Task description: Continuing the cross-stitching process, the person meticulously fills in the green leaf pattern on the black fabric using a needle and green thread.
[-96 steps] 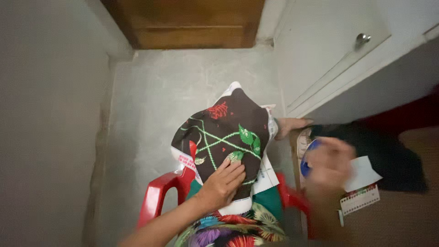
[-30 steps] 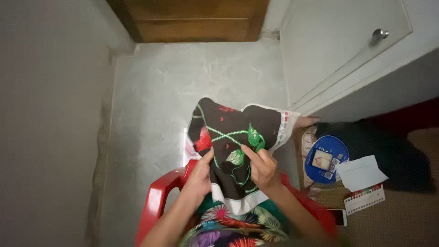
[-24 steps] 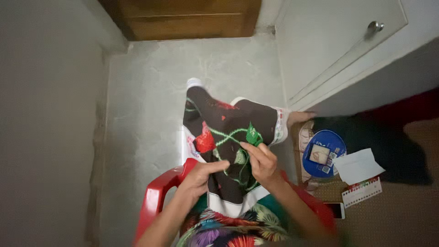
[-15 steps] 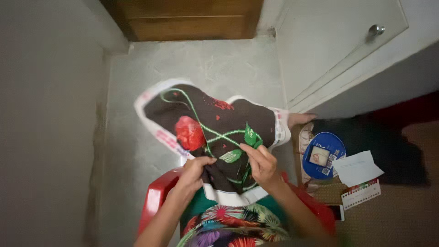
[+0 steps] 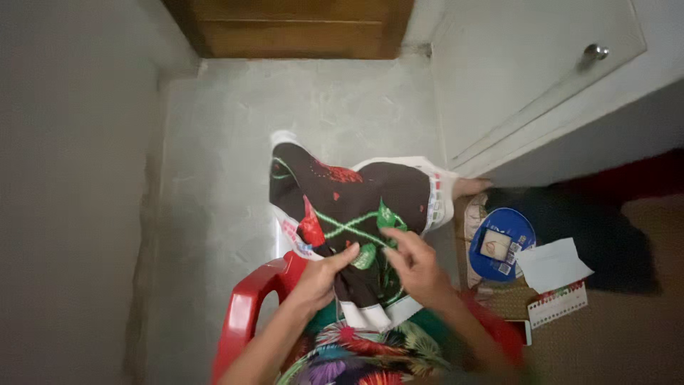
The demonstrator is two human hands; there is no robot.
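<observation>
Folding back toward the lap since a moment ago, dark embroidered cloth (image 5: 356, 207); pinching its soft, floral-stitched lower edge, left hand (image 5: 322, 274) and right hand (image 5: 417, 265), fingers curled, wrists close together.

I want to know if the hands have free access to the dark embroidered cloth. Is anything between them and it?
Nothing visible. The left hand and right hand already touch the dark embroidered cloth with their fingertips.

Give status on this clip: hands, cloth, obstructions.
Left hand and right hand both pinching dark embroidered cloth over lap. Cloth bunched, draped past red chair. Nothing blocking the hands.
</observation>
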